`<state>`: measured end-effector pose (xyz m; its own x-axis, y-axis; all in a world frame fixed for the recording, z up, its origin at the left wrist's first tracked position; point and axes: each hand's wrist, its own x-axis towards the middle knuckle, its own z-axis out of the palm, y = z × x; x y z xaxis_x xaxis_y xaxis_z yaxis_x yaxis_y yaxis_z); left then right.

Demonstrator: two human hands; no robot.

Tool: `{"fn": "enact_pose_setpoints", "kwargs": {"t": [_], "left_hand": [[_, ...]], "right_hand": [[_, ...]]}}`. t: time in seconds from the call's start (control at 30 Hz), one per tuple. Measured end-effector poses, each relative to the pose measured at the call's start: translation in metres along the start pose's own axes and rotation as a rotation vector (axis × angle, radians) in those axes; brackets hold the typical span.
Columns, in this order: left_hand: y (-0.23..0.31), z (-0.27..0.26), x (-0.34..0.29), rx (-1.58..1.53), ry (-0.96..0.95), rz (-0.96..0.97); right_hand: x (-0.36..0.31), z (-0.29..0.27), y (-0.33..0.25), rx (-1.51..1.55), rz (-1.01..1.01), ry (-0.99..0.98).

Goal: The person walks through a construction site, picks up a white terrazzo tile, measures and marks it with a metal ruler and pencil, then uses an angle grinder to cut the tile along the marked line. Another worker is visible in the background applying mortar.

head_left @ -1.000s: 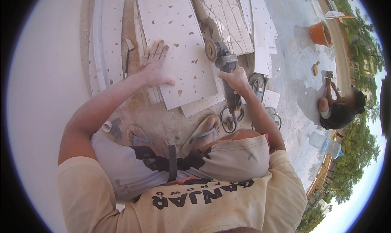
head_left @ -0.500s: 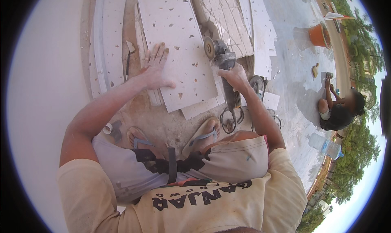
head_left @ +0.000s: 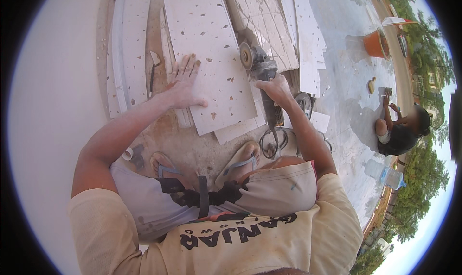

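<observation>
My left hand (head_left: 183, 88) lies flat with fingers spread on a white tile (head_left: 209, 39) with scattered brown chips. Dust coats the hand and wrist. In my right hand (head_left: 275, 88) is an angle grinder (head_left: 266, 73), gripped round its dark body. The grinder's disc (head_left: 246, 56) sits by the tile's right edge; whether it touches the tile I cannot tell. A cord runs from the tool's near end. Beneath the tile, another white slab (head_left: 240, 127) sticks out toward my feet.
Right of the tile lies a scored pale block (head_left: 262, 22), then stacked speckled tiles (head_left: 308, 39). More strips (head_left: 135, 39) lie at left beside a white wall (head_left: 53, 106). Coiled cable (head_left: 273, 144) rests near my right foot. Farther right are an orange bucket (head_left: 377, 44), a crouching person (head_left: 402, 133) and a water bottle (head_left: 385, 174).
The grinder and my right hand have shifted very slightly left. My left hand stays at the same place on the tile.
</observation>
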<state>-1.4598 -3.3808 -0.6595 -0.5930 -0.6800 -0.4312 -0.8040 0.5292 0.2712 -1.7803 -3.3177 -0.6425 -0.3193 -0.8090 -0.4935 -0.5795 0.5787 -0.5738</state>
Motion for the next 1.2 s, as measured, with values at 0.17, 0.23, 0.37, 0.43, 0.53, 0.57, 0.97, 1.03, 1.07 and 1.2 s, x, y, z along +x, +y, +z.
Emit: {"fn": "enact_pose_setpoints", "kwargs": {"t": [0.17,0.23,0.37,0.43,0.53,0.57,0.97,1.03,1.07,1.2], "left_hand": [[-0.001,0.001,0.001,-0.022,0.021,0.017],[-0.001,0.000,0.000,-0.021,0.017,0.014],[0.001,-0.002,0.000,-0.016,0.001,0.004],[0.002,-0.002,0.000,-0.014,0.003,0.004],[0.000,-0.001,-0.001,-0.008,0.011,0.000],[0.000,0.000,-0.001,-0.009,0.017,0.001],[0.002,-0.005,-0.004,0.010,0.036,0.002],[0.002,-0.006,-0.005,0.014,0.045,0.005],[0.003,-0.007,-0.006,0.015,0.052,0.008],[0.002,0.003,-0.003,0.004,0.222,0.039]], "right_hand": [[0.008,-0.002,-0.001,-0.025,-0.009,-0.043],[0.010,-0.002,-0.001,-0.019,-0.018,-0.050],[0.012,-0.002,-0.004,-0.005,-0.039,-0.049],[0.014,-0.003,-0.005,-0.010,-0.039,-0.046],[0.017,-0.002,-0.010,-0.018,-0.039,-0.033],[0.017,-0.001,-0.011,-0.016,-0.045,-0.013],[0.027,0.002,-0.016,0.011,-0.092,0.003],[0.030,0.003,-0.015,0.015,-0.091,0.004],[0.033,0.004,-0.013,0.014,-0.089,0.009],[0.035,0.004,-0.013,-0.004,-0.083,0.027]]}}
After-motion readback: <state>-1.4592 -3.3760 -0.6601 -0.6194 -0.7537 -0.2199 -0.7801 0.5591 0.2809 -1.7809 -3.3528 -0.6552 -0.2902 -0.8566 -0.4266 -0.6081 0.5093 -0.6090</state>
